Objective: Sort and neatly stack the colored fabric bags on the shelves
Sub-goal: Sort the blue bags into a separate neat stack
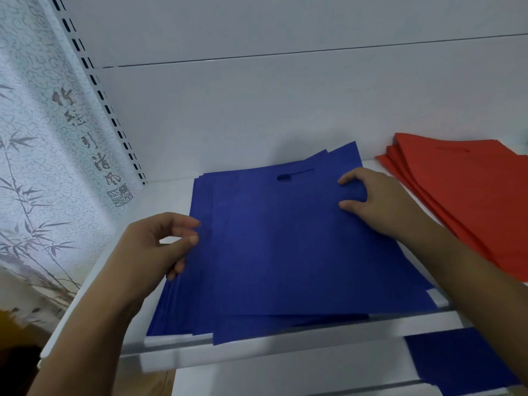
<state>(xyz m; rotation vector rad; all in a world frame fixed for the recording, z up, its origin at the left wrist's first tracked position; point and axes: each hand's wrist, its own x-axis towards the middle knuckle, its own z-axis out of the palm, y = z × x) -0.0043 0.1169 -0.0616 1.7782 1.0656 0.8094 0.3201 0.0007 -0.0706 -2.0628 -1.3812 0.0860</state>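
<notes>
The blue bags (pixel 274 247) lie fanned in a stack at the shelf's (pixel 274 342) front edge, near its left end. The left hand (pixel 148 247) pinches the stack's left edge; the right hand (pixel 380 204) rests curled on top. Best to square the edges together — thin, matte, flat fabric slides easily. Red bags (pixel 457 190) lie stacked just beside, toward the right end.

Single view only, head-worn wide-angle camera, so no second view to overlap. It looks forward and steeply down onto a white shelf (pixel 171 195) from close range, with both forearms entering from the bottom edge. Shelf back panel (pixel 285 110) fills the top, patterned wall (pixel 43 167) sits at left, lower shelf (pixel 314 372) edge at bottom. Strong wide-angle bending at the borders.
</notes>
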